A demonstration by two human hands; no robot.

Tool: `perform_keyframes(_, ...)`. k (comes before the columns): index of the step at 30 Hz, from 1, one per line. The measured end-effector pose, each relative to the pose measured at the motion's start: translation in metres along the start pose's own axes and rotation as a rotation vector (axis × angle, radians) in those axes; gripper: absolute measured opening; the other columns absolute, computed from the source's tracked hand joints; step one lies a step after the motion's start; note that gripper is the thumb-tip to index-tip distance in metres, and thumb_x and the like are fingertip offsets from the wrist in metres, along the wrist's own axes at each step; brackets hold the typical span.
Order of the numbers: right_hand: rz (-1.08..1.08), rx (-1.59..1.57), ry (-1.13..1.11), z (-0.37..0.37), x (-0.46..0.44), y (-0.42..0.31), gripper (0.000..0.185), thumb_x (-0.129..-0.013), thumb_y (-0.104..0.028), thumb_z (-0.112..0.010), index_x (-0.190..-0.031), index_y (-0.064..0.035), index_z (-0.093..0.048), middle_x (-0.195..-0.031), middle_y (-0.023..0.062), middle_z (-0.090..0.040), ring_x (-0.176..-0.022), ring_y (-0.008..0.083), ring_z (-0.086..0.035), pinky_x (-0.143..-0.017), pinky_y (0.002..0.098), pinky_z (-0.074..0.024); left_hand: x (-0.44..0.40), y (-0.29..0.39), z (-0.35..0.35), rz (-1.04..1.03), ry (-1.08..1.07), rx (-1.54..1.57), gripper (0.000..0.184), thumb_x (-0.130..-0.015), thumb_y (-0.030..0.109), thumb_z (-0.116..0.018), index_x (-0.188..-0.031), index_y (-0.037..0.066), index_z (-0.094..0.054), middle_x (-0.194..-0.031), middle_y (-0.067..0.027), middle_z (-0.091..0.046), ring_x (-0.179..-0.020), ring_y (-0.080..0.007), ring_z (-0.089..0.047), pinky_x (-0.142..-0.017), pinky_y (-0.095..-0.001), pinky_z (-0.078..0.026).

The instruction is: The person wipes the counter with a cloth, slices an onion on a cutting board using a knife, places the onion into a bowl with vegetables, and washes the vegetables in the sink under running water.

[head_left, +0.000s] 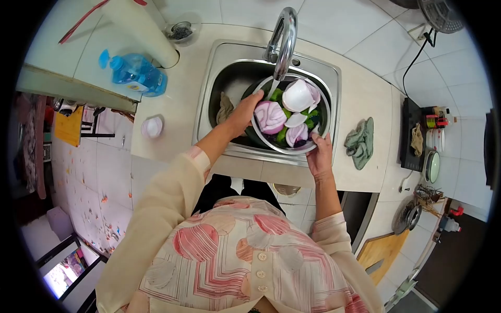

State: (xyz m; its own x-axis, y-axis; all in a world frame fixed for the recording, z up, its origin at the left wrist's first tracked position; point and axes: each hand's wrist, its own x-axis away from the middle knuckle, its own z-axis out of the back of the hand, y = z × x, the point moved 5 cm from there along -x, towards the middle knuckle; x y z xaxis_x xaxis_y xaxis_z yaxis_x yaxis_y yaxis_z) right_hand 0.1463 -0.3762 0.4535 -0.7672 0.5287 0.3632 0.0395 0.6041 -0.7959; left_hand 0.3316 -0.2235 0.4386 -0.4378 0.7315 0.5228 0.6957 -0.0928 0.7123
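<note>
A round metal bowl (326,112) is held tilted over the steel sink (209,86), under the chrome faucet (285,44), with water running into it. In it lie onion pieces (270,117), green pepper pieces (287,112) and a white piece or cup (297,96). My left hand (244,112) is closed on the bowl's left rim. At its lower right, my right hand (320,155) grips the rim, thumb on top and fingers partly hidden underneath. A brown cloth (224,108) lies in the sink, left of the bowl.
Left on the counter stand a blue soap bottle (138,75) and a small white-purple item (152,127). A green cloth (359,143) lies right of the sink. Farther right are a black stove (410,130), a pan lid (414,216) and a wooden board (383,253).
</note>
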Motion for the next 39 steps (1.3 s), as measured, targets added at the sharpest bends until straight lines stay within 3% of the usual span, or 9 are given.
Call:
perform_keyframes(10,0.108,-0.151,0.080,-0.015,-0.005,0.018,0.040,-0.081,0.001,-0.052,-0.119,-0.0102,-0.048,-0.105,0.0009,-0.057,-0.096,0.0139,-0.056,-0.084,0.0334,-0.0496,-0.005,0.011,-0.001,-0.067,0.029,0.080,0.050,-0.094,0.049,-0.042,-0.122,0.008,-0.053,-0.110,-0.0038,-0.061,-0.096,-0.0120,-0.058,-0.083,-0.0284,-0.047)
perform_keyframes(12,0.097,-0.169,0.096,-0.013,-0.012,0.021,0.039,-0.081,0.002,-0.052,-0.118,-0.0106,-0.049,-0.105,0.0006,-0.056,-0.095,0.0138,-0.056,-0.085,0.0343,-0.0499,-0.005,0.016,-0.003,-0.061,0.086,0.072,0.051,-0.095,0.045,-0.042,-0.129,0.007,-0.046,-0.123,-0.0078,-0.055,-0.110,-0.0173,-0.055,-0.097,-0.0341,-0.042)
perform_keyframes(15,0.092,-0.222,0.064,-0.029,-0.025,0.030,0.038,-0.080,0.003,-0.053,-0.116,-0.0109,-0.049,-0.106,0.0007,-0.056,-0.095,0.0151,-0.058,-0.085,0.0365,-0.0513,-0.012,0.021,0.014,-0.169,0.062,0.148,0.049,-0.094,0.048,-0.043,-0.121,0.008,-0.053,-0.111,-0.0054,-0.060,-0.098,-0.0134,-0.059,-0.086,-0.0295,-0.047)
perform_keyframes(20,0.026,-0.200,0.017,-0.049,-0.033,0.039,0.043,-0.082,0.003,-0.051,-0.122,-0.0112,-0.048,-0.104,0.0019,-0.058,-0.092,0.0147,-0.059,-0.078,0.0353,-0.0545,0.015,0.032,0.028,-0.237,0.070,0.222,0.048,-0.095,0.044,-0.043,-0.124,0.007,-0.051,-0.117,-0.0070,-0.058,-0.106,-0.0170,-0.056,-0.093,-0.0314,-0.044)
perform_keyframes(26,-0.022,-0.196,0.007,-0.078,-0.036,0.052,0.045,-0.082,0.005,-0.051,-0.124,-0.0110,-0.047,-0.096,0.0018,-0.059,-0.078,0.0116,-0.061,-0.065,0.0273,-0.0577,0.023,0.014,0.064,-0.330,0.350,0.305,0.037,-0.096,0.035,-0.044,-0.118,0.006,-0.051,-0.115,-0.0078,-0.056,-0.109,-0.0179,-0.053,-0.095,-0.0337,-0.042)
perform_keyframes(31,-0.128,-0.123,-0.074,-0.074,-0.040,0.041,0.048,-0.082,0.004,-0.049,-0.126,-0.0132,-0.047,-0.100,0.0014,-0.058,-0.086,0.0127,-0.059,-0.076,0.0289,-0.0545,0.031,0.003,0.061,-0.411,0.361,0.255,0.039,-0.097,0.031,-0.043,-0.123,0.002,-0.045,-0.119,-0.0087,-0.052,-0.113,-0.0179,-0.049,-0.098,-0.0326,-0.038)
perform_keyframes(34,-0.066,-0.199,-0.059,-0.076,-0.035,0.050,0.047,-0.082,0.004,-0.049,-0.126,-0.0132,-0.048,-0.100,0.0013,-0.058,-0.087,0.0130,-0.060,-0.077,0.0281,-0.0540,0.034,0.000,0.060,-0.372,0.523,0.278,0.041,-0.097,0.032,-0.043,-0.125,0.002,-0.044,-0.120,-0.0089,-0.052,-0.114,-0.0169,-0.048,-0.100,-0.0315,-0.036)
perform_keyframes(38,-0.100,-0.064,-0.141,-0.044,-0.049,0.075,0.042,-0.080,0.004,-0.048,-0.119,-0.0117,-0.051,-0.099,0.0002,-0.059,-0.084,0.0126,-0.060,-0.074,0.0269,-0.0543,0.036,-0.010,0.064,-0.389,0.361,0.282,0.046,-0.096,0.030,-0.045,-0.131,0.001,-0.041,-0.122,-0.0098,-0.052,-0.110,-0.0178,-0.050,-0.099,-0.0304,-0.037)
perform_keyframes(39,-0.120,-0.105,-0.091,-0.049,-0.045,0.059,0.041,-0.079,0.005,-0.049,-0.118,-0.0099,-0.051,-0.099,-0.0003,-0.059,-0.083,0.0126,-0.061,-0.072,0.0264,-0.0544,0.034,-0.019,0.061,-0.372,0.443,0.279,0.044,-0.096,0.029,-0.046,-0.130,0.001,-0.042,-0.120,-0.0095,-0.053,-0.110,-0.0184,-0.050,-0.098,-0.0305,-0.038)
